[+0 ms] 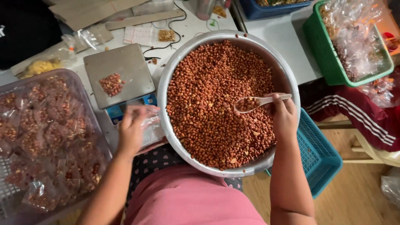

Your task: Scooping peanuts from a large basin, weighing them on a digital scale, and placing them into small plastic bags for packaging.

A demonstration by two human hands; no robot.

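Right hand (284,118) closed on a white spoon (256,102) loaded w/ peanuts, over the metal basin (287,75) of peanuts. Left hand (132,129) pinches a clear plastic bag (151,121) just beside the basin, in front of the digital scale (121,75) on the desk (275,39).

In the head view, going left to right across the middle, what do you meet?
Clear bin of packed bags → scale → left hand holding a small clear bag → metal bowl of peanuts → right hand with a spoon → blue basket

White table (287,46), scale (121,75), peanut basin (166,83)
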